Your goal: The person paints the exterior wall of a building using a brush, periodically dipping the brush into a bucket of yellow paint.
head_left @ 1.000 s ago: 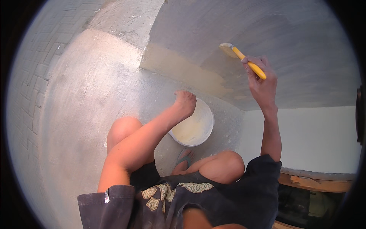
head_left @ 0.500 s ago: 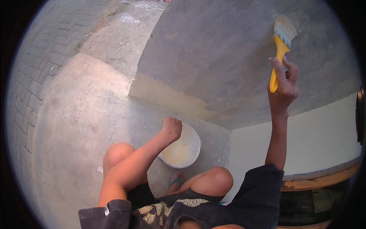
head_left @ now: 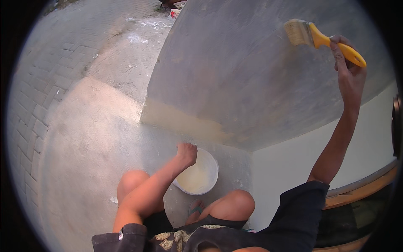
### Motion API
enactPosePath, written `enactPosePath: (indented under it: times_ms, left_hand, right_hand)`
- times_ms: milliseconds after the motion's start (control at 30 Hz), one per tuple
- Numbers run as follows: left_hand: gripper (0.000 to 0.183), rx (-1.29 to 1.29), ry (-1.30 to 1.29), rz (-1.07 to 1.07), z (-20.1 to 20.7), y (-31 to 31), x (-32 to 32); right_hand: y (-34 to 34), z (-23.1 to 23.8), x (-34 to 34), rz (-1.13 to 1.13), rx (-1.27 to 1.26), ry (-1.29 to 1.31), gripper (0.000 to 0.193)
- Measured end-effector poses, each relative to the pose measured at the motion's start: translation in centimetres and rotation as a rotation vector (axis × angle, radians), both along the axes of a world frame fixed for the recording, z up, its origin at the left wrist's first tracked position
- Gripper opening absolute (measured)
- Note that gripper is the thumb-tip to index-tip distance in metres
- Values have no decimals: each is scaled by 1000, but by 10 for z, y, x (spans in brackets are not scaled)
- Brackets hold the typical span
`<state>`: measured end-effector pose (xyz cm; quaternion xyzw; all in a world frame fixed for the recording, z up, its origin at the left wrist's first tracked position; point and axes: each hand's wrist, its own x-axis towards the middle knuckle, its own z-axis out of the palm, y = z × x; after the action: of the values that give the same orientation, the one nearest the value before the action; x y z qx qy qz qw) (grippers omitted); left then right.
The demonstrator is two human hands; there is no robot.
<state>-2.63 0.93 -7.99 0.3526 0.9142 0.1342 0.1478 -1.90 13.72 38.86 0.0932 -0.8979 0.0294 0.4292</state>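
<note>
My right hand (head_left: 350, 69) is raised at the upper right, its fingers closed round the yellow handle of a wide flat paintbrush (head_left: 302, 33). The pale bristles point left and lie against the grey wall (head_left: 235, 63). Down by my knees stands a round white bucket (head_left: 215, 161) with cream-coloured liquid (head_left: 197, 178) inside. Closed at the bucket's upper left rim is my left hand (head_left: 187, 153); its fingertips are hidden under the hand. A pale cream band (head_left: 180, 122) runs along the bottom of the wall.
A light-painted wall (head_left: 289, 164) joins the grey one at a corner on the right, with a wooden-edged dark opening (head_left: 357, 191) beside it. Concrete floor (head_left: 92, 138) lies to the left, then paving blocks (head_left: 27, 126). A white container (head_left: 174, 14) stands beyond the wall's far edge.
My right hand has moved right and up, and the brush has turned from bristles up to bristles left. The left hand keeps its place at the bucket. The view has shifted slightly.
</note>
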Motion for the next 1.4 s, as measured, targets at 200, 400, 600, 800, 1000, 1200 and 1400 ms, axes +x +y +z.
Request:
enactPosePath:
  times_ms: [200,400,600,800,1000,1200,1400]
  left_hand:
    - [24,5,-47,-23,-2,15,-9]
    - [26,6,-43,-24,14,9,-5]
    - [22,84,-70,-24,1,11,-1]
    - [16,128,47,13,1,-2,2]
    - [15,162,93,9,2,10,-2]
    - [13,139,47,6,-4,6,-4]
    - [14,76,-31,0,1,8,-5]
  right_hand:
    - [23,46,-16,-8,734,650,25]
    - [18,-100,0,-84,775,278,39]
    - [0,-129,33,218,193,-226,15]
    - [21,-12,10,-68,129,118,20]
    - [35,-19,0,15,711,599,26]
    - [-4,-161,24,54,617,2,37]
    - [13,-247,29,212,25,-566,20]
